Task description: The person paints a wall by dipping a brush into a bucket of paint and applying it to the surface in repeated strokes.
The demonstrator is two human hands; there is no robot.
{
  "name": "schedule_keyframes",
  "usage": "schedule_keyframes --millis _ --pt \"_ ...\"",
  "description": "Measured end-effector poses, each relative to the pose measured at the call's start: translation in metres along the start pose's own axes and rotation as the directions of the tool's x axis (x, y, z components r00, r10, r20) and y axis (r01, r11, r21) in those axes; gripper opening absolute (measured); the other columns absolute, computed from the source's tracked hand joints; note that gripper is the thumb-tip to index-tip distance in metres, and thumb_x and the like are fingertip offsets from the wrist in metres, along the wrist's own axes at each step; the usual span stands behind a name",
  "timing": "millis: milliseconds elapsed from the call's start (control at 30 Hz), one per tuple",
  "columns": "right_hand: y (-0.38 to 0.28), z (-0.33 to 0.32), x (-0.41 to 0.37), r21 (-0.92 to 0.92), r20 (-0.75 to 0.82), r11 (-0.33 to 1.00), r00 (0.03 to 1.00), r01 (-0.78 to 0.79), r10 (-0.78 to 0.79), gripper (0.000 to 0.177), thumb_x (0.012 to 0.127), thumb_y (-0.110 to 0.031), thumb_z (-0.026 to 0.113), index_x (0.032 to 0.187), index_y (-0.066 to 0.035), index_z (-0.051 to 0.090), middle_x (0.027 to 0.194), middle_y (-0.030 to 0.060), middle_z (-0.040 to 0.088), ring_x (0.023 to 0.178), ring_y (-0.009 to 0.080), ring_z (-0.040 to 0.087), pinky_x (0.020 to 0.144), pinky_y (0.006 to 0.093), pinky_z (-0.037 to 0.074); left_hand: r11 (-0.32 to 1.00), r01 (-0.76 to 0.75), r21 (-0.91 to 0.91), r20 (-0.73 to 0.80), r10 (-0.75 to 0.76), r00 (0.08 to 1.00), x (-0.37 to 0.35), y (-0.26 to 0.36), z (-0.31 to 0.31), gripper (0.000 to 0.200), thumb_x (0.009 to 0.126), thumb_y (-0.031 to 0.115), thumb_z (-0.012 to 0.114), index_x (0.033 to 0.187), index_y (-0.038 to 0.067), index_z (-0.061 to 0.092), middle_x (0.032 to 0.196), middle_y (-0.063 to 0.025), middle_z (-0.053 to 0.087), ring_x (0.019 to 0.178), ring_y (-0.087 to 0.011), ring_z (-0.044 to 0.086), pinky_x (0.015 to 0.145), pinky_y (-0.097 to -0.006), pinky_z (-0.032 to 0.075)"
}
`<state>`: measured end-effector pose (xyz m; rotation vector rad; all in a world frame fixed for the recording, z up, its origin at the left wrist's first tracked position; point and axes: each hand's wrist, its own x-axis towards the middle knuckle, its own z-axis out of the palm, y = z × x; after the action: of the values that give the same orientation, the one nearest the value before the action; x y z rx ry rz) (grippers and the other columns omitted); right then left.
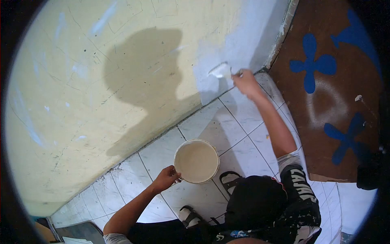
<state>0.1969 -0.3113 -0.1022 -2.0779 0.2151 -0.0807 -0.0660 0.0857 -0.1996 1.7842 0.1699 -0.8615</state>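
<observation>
The person wears a black top (302, 203) with white lettering and pale paint spatter, short grey-cuffed sleeves (287, 157) and dark strapped sandals (230, 181), leaving left hand (166, 178) and right hand (245, 83) bare.

Wall (101, 81) cream, fresh white patch (227, 44) at its right edge. Bucket (196, 140) white (contents off-white). Floor tiles (239, 134) white, grey-veined. Door (325, 107) brown, blue petal motifs.

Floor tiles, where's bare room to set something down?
Free: floor tiles between the bucket and the right hand holding the brush; also tiles along the wall, left of the left hand gripping the bucket. Crowded: around the sandals.
</observation>
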Motion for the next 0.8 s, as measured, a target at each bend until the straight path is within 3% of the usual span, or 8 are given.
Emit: schedule_keyframes --millis 100,167,333,400,533,667,733,800 --pt "-0.052 -0.039 0.001 0.0 -0.026 0.996 0.996 0.087 -0.087 0.029 0.089 -0.026 0.07 0.089 0.004 0.068 0.073 0.0118 0.068 0.066 0.0202 0.062 0.062 0.0385 0.05 1.0 0.001 -0.023 -0.002 -0.001 1.0 -0.001 0.004 -0.001 0.029 0.1 0.018 0.061 0.115 -0.006 0.059 0.101 -0.0165 0.071 0.088 -0.0217 0.069 0.082 -0.0356 0.055" --pt "-0.08 -0.063 -0.003 0.136 0.027 0.983 0.991 0.126 -0.131 0.026 0.092 -0.027 0.069 0.095 -0.001 0.065 0.072 0.0047 0.061 0.05 0.0091 0.046 0.042 0.026 0.033 1.0 -0.007 0.002 0.006 0.007 1.0 -0.003 0.008 -0.001 0.029 0.099 0.019 0.061 0.115 -0.006 0.059 0.101 -0.0163 0.071 0.088 -0.0217 0.069 0.082 -0.0355 0.055" --pt "-0.16 -0.116 -0.033 -0.095 -0.068 0.902 0.901 0.422 -0.428 0.032 0.093 -0.03 0.068 0.098 0.001 0.068 0.074 0.0069 0.065 0.064 0.0134 0.057 0.054 0.0278 0.042 1.0 0.0 0.011 0.068 -0.001 0.998 0.009 -0.01 -0.009 0.033 0.1 0.026 0.062 0.118 -0.001 0.057 0.106 -0.0129 0.071 0.095 -0.0218 0.07 0.083 -0.0367 0.056" --pt "-0.197 -0.123 -0.067 -0.259 -0.039 0.839 0.862 0.479 -0.505 0.041 0.097 -0.031 0.065 0.126 -0.002 0.06 0.08 0.004 0.062 0.058 0.0103 0.053 0.05 0.0239 0.041 0.999 0.023 0.033 0.042 -0.025 0.999 0.013 -0.019 -0.009 0.032 0.099 0.028 0.062 0.114 0.0 0.059 0.099 -0.0118 0.072 0.091 -0.0207 0.07 0.08 -0.036 0.056" --pt "-0.25 -0.094 -0.098 -0.51 0.533 0.745 0.838 0.43 -0.118 0.049 0.098 -0.031 0.064 0.137 -0.003 0.053 0.094 0.0094 0.065 0.078 0.0146 0.063 0.067 0.0316 0.052 0.995 -0.08 0.059 -0.008 0.081 0.997 0.01 -0.019 -0.008 0.028 0.098 0.026 0.061 0.107 -0.001 0.061 0.092 -0.0099 0.07 0.084 -0.0172 0.067 0.075 -0.033 0.054" --pt "-0.17 0.017 -0.091 -0.079 0.966 0.433 0.176 0.898 -0.188 0.03 0.093 -0.02 0.065 0.116 0.0 0.06 0.099 0.021 0.067 0.08 0.0307 0.069 0.078 0.0433 0.053 0.997 -0.075 0.019 -0.006 0.075 0.997 0.007 -0.009 -0.009 0.03 0.098 0.022 0.061 0.106 -0.006 0.059 0.093 -0.014 0.07 0.084 -0.0207 0.067 0.078 -0.0348 0.055" --pt "-0.158 0.07 -0.136 -0.351 0.935 0.526 0.263 0.774 0.237 0.027 0.088 -0.013 0.064 0.112 -0.001 0.061 0.09 0.0212 0.068 0.084 0.0353 0.069 0.078 0.0475 0.053 0.998 -0.054 0.013 -0.024 0.054 0.998 0.005 -0.007 -0.006 0.029 0.098 0.021 0.061 0.106 -0.007 0.059 0.093 -0.0148 0.07 0.084 -0.0211 0.067 0.079 -0.035 0.055" --pt "-0.103 0.109 -0.155 -0.251 0.961 0.375 0.184 0.892 0.207 0.03 0.083 -0.006 0.059 0.112 -0.002 0.063 0.084 0.0212 0.069 0.083 0.0382 0.07 0.074 0.0494 0.054 0.994 -0.042 0.097 -0.053 0.047 0.997 0.001 -0.001 -0.007 0.029 0.098 0.021 0.06 0.106 -0.007 0.059 0.094 -0.0158 0.07 0.084 -0.0221 0.068 0.078 -0.0355 0.056"
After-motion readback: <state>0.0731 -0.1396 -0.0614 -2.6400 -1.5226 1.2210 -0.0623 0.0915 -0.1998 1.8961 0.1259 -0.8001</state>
